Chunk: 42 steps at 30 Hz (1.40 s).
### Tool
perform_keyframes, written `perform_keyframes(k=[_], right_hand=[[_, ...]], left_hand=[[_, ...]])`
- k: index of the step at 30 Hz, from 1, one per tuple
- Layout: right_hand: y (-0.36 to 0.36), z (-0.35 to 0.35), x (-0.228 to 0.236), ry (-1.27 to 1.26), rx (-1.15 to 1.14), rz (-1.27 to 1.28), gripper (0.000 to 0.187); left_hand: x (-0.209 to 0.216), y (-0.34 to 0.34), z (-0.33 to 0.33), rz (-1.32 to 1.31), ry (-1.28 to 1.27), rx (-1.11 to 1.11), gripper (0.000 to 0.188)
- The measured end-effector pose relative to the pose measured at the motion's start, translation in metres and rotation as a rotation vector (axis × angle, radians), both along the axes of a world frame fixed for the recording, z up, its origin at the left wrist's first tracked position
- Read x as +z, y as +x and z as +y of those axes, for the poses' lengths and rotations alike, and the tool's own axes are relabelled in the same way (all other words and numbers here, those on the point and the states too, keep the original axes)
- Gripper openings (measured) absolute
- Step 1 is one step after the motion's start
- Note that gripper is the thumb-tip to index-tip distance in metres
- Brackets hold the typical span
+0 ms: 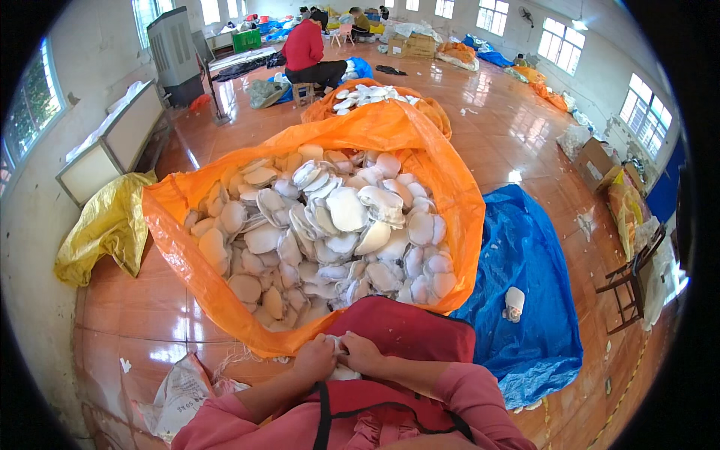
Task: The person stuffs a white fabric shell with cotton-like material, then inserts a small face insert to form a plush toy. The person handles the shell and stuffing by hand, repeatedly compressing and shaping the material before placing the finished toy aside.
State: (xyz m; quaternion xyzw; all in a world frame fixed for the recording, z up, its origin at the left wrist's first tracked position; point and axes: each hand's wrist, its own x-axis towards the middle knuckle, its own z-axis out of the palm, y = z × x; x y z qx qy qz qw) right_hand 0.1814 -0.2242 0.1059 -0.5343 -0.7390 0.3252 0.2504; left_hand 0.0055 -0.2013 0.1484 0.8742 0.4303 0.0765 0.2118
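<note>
Close together over my lap, my left hand (316, 360) and my right hand (361, 355) are both closed on a white pad (345, 373). Only parts of the pad show between and below my fingers. Just beyond them a large orange sack (459, 217) lies wide open, full of a heap of rounded white pads (346, 210), many with thin frilly edges. A dark red cloth (397, 330) spreads over my lap, between my hands and the sack.
To the right lies a blue sheet (517, 255) with a single white pad (514, 304) on it. A yellow sack (109, 225) sits left, a white sack (180, 390) near left. Another filled orange sack (375, 97) and a seated person in red (305, 49) are ahead. A wooden chair (634, 281) stands right.
</note>
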Motion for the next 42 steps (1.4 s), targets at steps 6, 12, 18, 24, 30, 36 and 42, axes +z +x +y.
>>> perform_keyframes(k=[6,12,18,24,30,36,42], right_hand=[[-0.004,0.009,0.025,-0.251,0.036,-0.026,0.032],[0.023,0.014,0.023,-0.466,0.201,0.52,0.03],[0.046,0.009,0.03,-0.58,-0.016,0.732,0.033],[0.082,0.023,0.078,-0.444,-0.134,0.499,0.026],[0.09,0.014,0.08,-0.583,-0.216,0.674,0.029],[0.087,0.011,0.039,-0.568,-0.254,0.529,0.026],[0.08,0.016,0.036,-0.347,-0.255,0.319,0.021]], left_hand=[[-0.005,-0.006,-0.008,-0.031,0.05,0.059,0.022],[-0.001,-0.02,-0.017,-0.192,0.025,0.227,0.019],[0.018,0.003,0.0,-0.42,0.206,0.294,0.014],[0.004,0.052,0.016,-0.589,0.231,0.24,0.02],[-0.002,0.075,0.007,-0.687,0.169,0.22,0.021],[-0.019,0.066,0.003,-0.651,0.047,0.231,0.017],[-0.008,0.054,0.008,-0.627,-0.416,0.346,0.022]])
